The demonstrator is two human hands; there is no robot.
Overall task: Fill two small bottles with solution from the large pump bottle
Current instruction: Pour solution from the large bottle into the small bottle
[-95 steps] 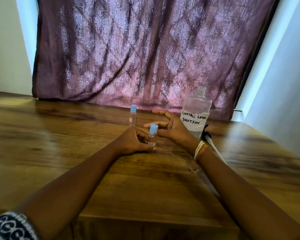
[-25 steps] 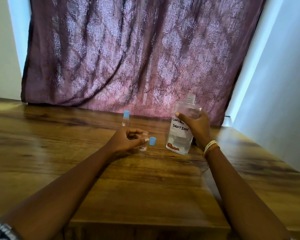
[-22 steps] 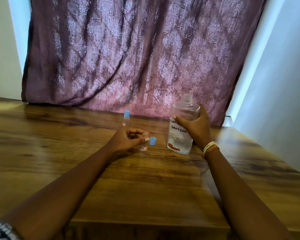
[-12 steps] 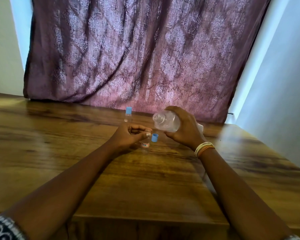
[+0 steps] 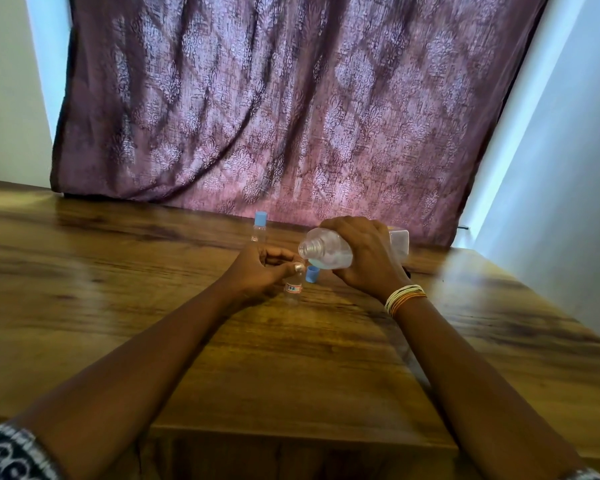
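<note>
My right hand (image 5: 364, 258) grips the large clear bottle (image 5: 326, 252), which lies tipped on its side with its open neck pointing left, just above a small bottle. My left hand (image 5: 257, 271) pinches that small open bottle (image 5: 293, 289), which stands upright on the wooden table (image 5: 118, 306) and carries a small label. Its blue cap (image 5: 311, 274) sits on the table right beside it. A second small bottle (image 5: 260, 230) with a blue cap on stands farther back, untouched.
A purple patterned curtain (image 5: 274, 116) hangs behind the table's far edge. Pale walls stand at the left and right. The table's near edge runs across below my forearms, and its right edge slopes away past my right arm.
My right hand has lifted the large bottle off the table and tipped it from upright to lying sideways over the small open bottle. My left hand has kept its hold.
</note>
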